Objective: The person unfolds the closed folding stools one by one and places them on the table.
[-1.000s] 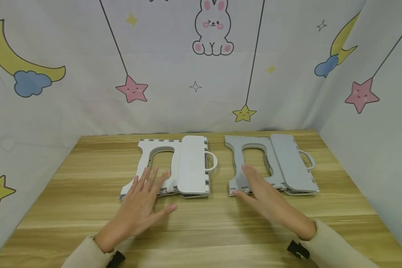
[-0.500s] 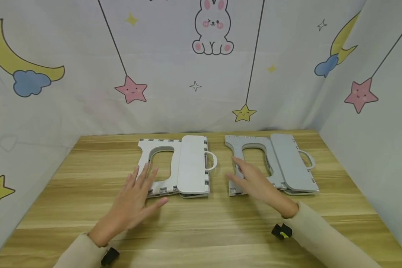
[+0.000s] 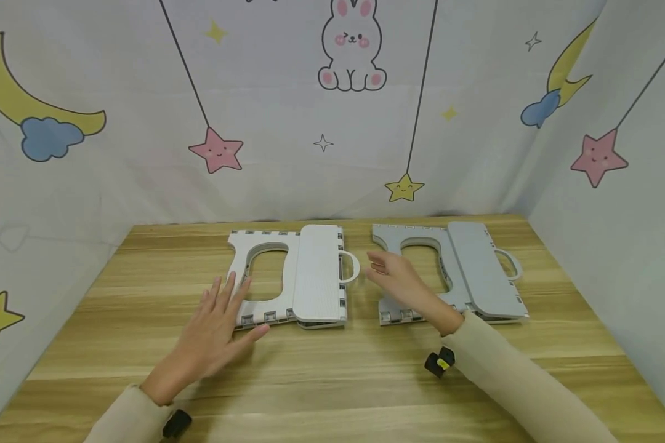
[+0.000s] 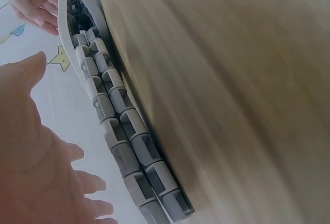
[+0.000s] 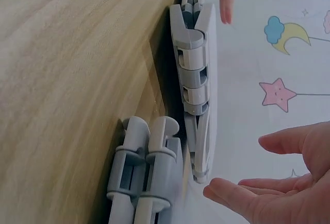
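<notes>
A folded white step stool lies flat on the wooden table, its small loop handle pointing right. My left hand is spread above the stool's near left corner, fingers straight and holding nothing. To the right lies a folded grey step stool of the same shape. My right hand hovers over the grey stool's left part, fingertips close to the white stool's handle. In the right wrist view its thumb and fingers are apart, with nothing between them, near the handle end.
The wooden table runs back to a white cloth backdrop printed with stars, moons and a rabbit. Cloth also hangs along both sides. A narrow strip of table separates the two stools.
My right hand has moved left from over the grey stool's near edge towards the white stool's handle. My left hand has drifted slightly left and down. Both stools lie as before.
</notes>
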`<state>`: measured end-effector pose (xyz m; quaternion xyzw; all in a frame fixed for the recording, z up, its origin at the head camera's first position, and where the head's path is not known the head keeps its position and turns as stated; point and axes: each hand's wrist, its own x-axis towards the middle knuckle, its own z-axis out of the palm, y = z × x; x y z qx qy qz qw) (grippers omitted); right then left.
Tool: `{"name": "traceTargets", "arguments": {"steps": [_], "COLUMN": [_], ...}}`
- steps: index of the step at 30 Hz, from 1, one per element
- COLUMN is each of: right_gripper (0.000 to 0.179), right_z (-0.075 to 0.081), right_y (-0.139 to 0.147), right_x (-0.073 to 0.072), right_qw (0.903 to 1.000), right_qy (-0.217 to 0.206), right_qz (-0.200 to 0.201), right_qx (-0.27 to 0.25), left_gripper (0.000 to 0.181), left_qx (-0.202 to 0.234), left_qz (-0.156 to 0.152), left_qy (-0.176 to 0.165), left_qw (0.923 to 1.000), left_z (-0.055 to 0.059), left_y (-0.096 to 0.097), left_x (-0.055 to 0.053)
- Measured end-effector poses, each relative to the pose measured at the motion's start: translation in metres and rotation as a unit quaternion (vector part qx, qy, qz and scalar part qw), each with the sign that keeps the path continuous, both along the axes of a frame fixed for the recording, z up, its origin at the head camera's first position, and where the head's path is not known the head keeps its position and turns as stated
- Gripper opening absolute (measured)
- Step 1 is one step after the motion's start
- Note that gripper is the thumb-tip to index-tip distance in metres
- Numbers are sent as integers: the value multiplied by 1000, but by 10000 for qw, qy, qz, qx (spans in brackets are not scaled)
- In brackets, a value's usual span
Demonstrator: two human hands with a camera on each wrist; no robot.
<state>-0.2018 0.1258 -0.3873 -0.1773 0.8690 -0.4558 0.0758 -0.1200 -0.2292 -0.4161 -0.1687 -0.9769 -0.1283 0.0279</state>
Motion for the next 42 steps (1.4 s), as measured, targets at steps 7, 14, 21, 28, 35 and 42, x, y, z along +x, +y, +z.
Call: {"name": "traceTargets", "arguments": {"steps": [7,14,21,28,35,42], "right_gripper": [55,55,61,47,28,44], "right_z": [-7,-9,-13,-18,-22,-20], "right_y": [-14,-21,-29,-32,-37,-43], "right_x": [-9,-15,-18,-23,-24,-23], "right_qw": [9993,9985,9970,9967,9956,9914], "right_qy": [-288,-375,-641,-627,-720,-892], "right_qz": [-231,-405,-442,-453,-426,-862], "right_qx": [26,60,28,-244,-422,-427], "left_gripper": [92,94,98,100,102,103], "left_qx": [87,87,12,17,94,-16], "left_qz": [-18,-32,-12,-75,-127,-177], "left_qy": [-141,-257,-406,-452,-601,-617], "left_qw": [9999,9996,9992,9989,9981,9979], "left_z": [1,-2,-6,-7,-6,-9], "left_y": [-5,-9,-13,-11,-9,-12], "left_x": [1,0,3,3,4,2]}}
